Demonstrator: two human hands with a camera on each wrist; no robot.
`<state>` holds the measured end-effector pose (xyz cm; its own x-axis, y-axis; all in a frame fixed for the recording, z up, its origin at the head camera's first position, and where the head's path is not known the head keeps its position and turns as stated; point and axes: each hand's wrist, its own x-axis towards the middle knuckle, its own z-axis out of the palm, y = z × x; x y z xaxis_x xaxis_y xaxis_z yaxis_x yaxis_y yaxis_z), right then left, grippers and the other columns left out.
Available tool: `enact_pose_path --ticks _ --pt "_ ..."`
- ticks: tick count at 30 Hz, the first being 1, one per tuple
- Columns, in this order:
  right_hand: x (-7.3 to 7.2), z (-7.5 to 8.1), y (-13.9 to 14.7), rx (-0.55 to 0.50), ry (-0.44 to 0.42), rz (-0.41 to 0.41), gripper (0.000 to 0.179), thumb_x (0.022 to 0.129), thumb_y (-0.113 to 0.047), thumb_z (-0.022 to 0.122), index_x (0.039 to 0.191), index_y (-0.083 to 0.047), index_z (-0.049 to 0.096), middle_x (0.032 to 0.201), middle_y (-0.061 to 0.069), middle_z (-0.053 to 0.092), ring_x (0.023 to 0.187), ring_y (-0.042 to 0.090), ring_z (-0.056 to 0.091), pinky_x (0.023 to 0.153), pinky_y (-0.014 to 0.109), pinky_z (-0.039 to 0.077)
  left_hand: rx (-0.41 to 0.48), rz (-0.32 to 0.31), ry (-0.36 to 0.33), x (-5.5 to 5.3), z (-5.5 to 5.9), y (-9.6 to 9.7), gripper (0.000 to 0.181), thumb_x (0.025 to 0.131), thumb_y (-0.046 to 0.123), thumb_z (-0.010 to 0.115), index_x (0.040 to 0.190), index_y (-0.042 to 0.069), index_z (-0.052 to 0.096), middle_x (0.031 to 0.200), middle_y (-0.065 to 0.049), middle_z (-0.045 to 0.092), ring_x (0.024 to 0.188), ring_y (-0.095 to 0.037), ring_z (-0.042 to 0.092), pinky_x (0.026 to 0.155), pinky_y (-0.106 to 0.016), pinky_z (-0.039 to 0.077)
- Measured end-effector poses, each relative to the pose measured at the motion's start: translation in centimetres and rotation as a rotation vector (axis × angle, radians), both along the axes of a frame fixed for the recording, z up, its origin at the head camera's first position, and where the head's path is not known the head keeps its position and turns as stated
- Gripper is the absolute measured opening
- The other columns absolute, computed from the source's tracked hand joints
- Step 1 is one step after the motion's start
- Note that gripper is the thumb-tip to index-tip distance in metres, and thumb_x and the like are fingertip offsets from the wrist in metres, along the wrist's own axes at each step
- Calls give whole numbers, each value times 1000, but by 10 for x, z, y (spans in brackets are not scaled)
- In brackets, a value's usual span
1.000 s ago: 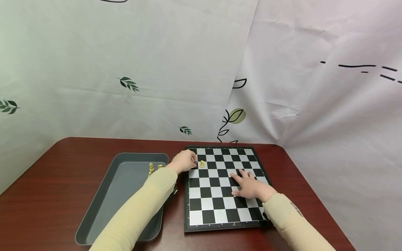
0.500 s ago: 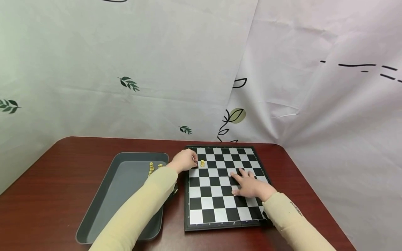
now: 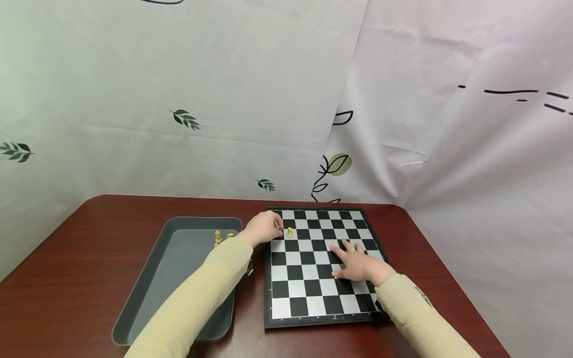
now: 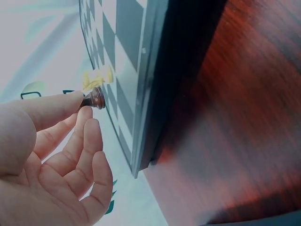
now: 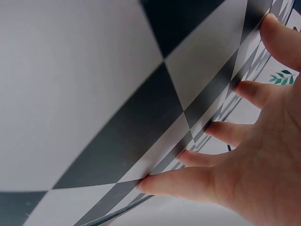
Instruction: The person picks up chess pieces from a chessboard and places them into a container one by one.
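My left hand (image 3: 263,228) pinches a dark brown chess piece (image 4: 97,99) between thumb and fingertips at the far left edge of the chessboard (image 3: 297,289). In the left wrist view only the piece's base and lower stem show; the fingers hide its top, so its kind cannot be told. Just right of it a small yellow chess piece (image 3: 290,232), perhaps a knight, stands on the board. My right hand (image 3: 358,265) is spread over the board's right half. In the right wrist view its fingertips (image 5: 146,184) rest on the squares.
Left of the board, a grey tray (image 3: 172,268) lies on the reddish-brown table (image 3: 80,258). Several yellow chess pieces (image 3: 218,236) are in its far right corner, partly behind my left sleeve. A white patterned cloth (image 3: 224,99) hangs behind the table.
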<state>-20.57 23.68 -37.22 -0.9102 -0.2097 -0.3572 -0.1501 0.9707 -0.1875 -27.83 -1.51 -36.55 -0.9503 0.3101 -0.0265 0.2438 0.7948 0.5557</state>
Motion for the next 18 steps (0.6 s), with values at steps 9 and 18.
enact_pose_path --ticks 9,18 --pt "1 3 0 -8 -1 6 67 88 -31 65 145 -11 37 152 24 20 135 55 17 99 68 28 -7 -12 39 6 10 -5 4 84 13 70 83 10 67 82 -2 66 68 -15 56 64 -30 45" --pt "1 3 -1 -9 -5 6 67 88 -32 66 145 -10 37 152 24 20 135 55 18 99 68 27 -4 -13 58 13 14 -9 4 84 14 71 84 12 68 79 -1 65 69 -14 56 67 -31 47"
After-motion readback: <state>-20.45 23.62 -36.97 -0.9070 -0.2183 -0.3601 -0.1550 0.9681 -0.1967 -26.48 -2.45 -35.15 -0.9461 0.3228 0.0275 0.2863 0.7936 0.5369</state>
